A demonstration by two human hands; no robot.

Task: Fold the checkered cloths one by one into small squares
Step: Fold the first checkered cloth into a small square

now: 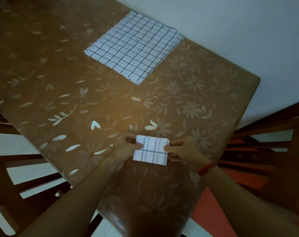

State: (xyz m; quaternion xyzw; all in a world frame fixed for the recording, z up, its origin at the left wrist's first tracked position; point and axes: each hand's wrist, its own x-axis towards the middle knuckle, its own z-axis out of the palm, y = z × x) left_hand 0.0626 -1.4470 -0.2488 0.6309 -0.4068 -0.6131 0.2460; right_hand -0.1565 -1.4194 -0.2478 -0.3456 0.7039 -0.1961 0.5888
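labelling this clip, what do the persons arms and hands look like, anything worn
Both forearms are bare, with no sleeves in view. The right hand has a thin red thread or string bracelet around its wrist. The left hand and its wrist show nothing worn: no watch, band or glove. No rings can be made out in this dim light.

Left hand [128, 145] covering the folded cloth's [151, 150] left edge, right hand's [181, 151] fingertips slipping out of sight beneath its right edge, both forearms running off the bottom edge, stacked cloths [135, 47] concealing their count, dim chairs [273, 151] blurring at the sides.
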